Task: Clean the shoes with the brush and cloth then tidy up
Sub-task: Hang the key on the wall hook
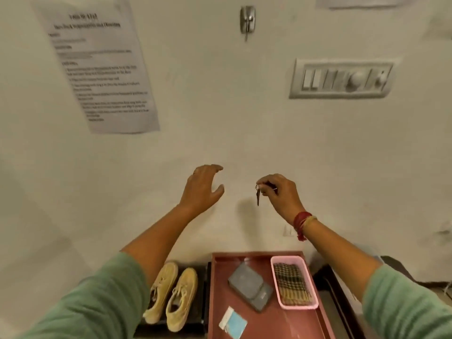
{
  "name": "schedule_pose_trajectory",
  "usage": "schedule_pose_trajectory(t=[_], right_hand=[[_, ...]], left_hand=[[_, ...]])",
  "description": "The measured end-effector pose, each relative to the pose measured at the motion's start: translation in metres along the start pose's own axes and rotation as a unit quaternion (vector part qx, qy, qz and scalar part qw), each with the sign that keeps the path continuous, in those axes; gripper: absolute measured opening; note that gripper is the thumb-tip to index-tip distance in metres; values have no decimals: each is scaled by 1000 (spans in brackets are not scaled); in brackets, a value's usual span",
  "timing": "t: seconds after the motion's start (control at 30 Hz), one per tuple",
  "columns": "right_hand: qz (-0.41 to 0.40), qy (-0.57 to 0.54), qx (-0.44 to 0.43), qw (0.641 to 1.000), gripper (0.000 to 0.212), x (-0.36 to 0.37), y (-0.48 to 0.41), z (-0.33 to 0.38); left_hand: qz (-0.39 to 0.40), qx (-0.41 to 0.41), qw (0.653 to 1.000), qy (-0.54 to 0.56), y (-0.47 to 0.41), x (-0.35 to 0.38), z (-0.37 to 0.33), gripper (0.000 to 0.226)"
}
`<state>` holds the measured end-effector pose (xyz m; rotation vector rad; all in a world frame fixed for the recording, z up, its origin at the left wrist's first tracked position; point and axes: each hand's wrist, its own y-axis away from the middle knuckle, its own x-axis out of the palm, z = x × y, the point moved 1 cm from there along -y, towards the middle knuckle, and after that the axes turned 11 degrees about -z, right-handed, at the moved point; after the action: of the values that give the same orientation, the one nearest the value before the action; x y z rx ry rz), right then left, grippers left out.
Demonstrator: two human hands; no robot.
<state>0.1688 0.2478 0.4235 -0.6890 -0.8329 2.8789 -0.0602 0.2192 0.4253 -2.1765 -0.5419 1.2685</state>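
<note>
A printed sheet [97, 67] is fixed to the wall at upper left; its text is too blurred to read. Below it, a pair of tan shoes [171, 299] stands side by side on a dark mat [201, 285], toes toward the wall. The left hand [203, 189] is raised in front of the wall, grip released, fingers spread and loosely bent, holding nothing. A metal hook [247, 20] is mounted high on the wall, near centre. Just right of the shoes sits a red tray [269, 321], which carries a grey flat pouch [250, 287] at its middle and a small blue-and-white packet [233, 321] near its front edge. The right hand [281, 192] is raised beside the left, apart from it, its grip pinching a small dark item [258, 196] that hangs down from the fingertips; what the item is cannot be told. Red and yellow threads [303, 222] circle that wrist. A pink basket [286, 259] stands in the tray's right part, with the checked cloth [291, 282] lying folded inside it. A switch panel [342, 79] is on the wall at upper right.
</note>
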Motion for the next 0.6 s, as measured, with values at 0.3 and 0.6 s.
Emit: schedule_pose_trajectory(t=[0.3,0.6], right_hand=[[-86,-41,-68,993,17,-15,-115,79],[-152,-113,-78,979,12,-19,-200,134]], left_hand=[[-93,131,977,-137,-157,-48,-16,85],[-54,130,955,-260,-224,-59,-6,110]])
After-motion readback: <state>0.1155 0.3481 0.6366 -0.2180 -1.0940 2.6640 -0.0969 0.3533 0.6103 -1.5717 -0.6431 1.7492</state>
